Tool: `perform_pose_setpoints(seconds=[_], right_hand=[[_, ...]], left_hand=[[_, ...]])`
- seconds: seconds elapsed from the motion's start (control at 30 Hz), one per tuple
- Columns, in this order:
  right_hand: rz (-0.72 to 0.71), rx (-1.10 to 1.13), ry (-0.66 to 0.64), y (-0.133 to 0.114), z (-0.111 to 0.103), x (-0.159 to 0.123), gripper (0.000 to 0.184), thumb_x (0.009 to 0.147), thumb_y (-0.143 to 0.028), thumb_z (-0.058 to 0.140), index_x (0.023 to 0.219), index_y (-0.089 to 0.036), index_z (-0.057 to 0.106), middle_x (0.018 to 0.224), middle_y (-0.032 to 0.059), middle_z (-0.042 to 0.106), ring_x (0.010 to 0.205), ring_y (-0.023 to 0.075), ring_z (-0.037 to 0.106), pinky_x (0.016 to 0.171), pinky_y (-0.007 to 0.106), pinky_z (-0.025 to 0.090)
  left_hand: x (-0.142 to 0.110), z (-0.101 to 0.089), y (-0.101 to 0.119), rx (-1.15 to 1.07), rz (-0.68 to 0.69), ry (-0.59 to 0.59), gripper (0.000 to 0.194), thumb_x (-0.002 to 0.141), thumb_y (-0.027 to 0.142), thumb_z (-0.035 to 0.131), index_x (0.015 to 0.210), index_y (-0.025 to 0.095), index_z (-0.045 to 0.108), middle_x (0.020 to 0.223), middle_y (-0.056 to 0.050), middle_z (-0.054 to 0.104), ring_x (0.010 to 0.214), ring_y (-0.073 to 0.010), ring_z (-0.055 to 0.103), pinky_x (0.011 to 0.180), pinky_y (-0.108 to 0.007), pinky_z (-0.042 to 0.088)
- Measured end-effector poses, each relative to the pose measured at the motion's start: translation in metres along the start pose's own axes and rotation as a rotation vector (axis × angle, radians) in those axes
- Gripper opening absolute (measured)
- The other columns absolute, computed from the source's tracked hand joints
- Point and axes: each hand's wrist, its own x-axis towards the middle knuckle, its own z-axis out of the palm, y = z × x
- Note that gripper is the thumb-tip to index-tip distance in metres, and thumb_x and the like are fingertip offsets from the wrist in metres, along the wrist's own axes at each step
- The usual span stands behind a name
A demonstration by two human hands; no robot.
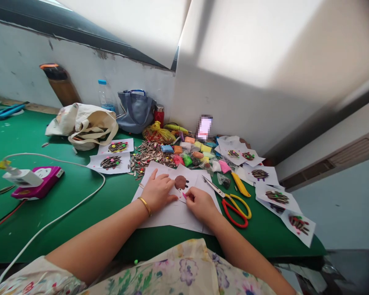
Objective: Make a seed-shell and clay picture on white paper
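Note:
White paper sheets lie in front of me on the green table. On the top sheet sits a flat brown clay shape with small dark bits at its edge and a pale part below it. My left hand rests on the paper with its fingers spread, left of the brown shape. Thumb and forefinger of my right hand pinch a small piece of pink clay at the pale part. Scissors with red and yellow handles lie half open right of my right hand.
Behind the paper are a heap of sunflower seeds and several packs of coloured clay. Seed-covered paper pictures lie along the right edge and at left. A yellow utility knife, bags, a phone and a white cable surround them.

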Motion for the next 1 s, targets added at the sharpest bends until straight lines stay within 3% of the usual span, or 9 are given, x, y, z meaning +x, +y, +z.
perform_pose_setpoints(seconds=[0.2, 0.43, 0.63, 1.0], right_hand=[[-0.029, -0.151, -0.028, -0.004, -0.002, 0.004, 0.011, 0.083, -0.019, 0.053, 0.082, -0.022, 0.064, 0.079, 0.0014, 0.071, 0.072, 0.0160, 0.062, 0.059, 0.024, 0.033], [-0.065, -0.413, -0.143, -0.026, -0.015, 0.019, 0.016, 0.082, -0.022, 0.054, 0.088, -0.021, 0.068, 0.084, 0.0077, 0.074, 0.073, 0.0205, 0.065, 0.060, 0.027, 0.034], [-0.062, -0.466, -0.256, -0.037, -0.022, 0.031, 0.021, 0.079, -0.022, 0.057, 0.095, -0.020, 0.070, 0.087, 0.0097, 0.074, 0.076, 0.0250, 0.068, 0.063, 0.030, 0.040], [-0.048, -0.482, -0.247, -0.036, -0.020, 0.021, 0.023, 0.086, -0.024, 0.048, 0.097, -0.019, 0.067, 0.092, 0.0098, 0.073, 0.084, 0.0245, 0.068, 0.069, 0.030, 0.042]], left_hand=[[-0.001, 0.001, 0.000, 0.013, 0.006, 0.012, 0.036, 0.077, 0.049, 0.070, 0.101, 0.023, 0.063, 0.104, -0.010, 0.069, 0.115, -0.0298, 0.056, 0.114, -0.057, 0.016], [-0.001, 0.003, -0.001, 0.004, 0.013, 0.025, 0.035, 0.077, 0.047, 0.071, 0.100, 0.023, 0.063, 0.103, -0.010, 0.069, 0.114, -0.0295, 0.056, 0.114, -0.058, 0.014], [-0.001, 0.003, -0.001, 0.012, 0.015, 0.017, 0.034, 0.077, 0.047, 0.070, 0.101, 0.023, 0.063, 0.103, -0.010, 0.069, 0.113, -0.0291, 0.056, 0.114, -0.059, 0.013], [-0.001, 0.000, 0.002, 0.029, 0.006, 0.014, 0.034, 0.076, 0.047, 0.072, 0.099, 0.023, 0.064, 0.102, -0.009, 0.070, 0.112, -0.0281, 0.057, 0.114, -0.059, 0.015]])
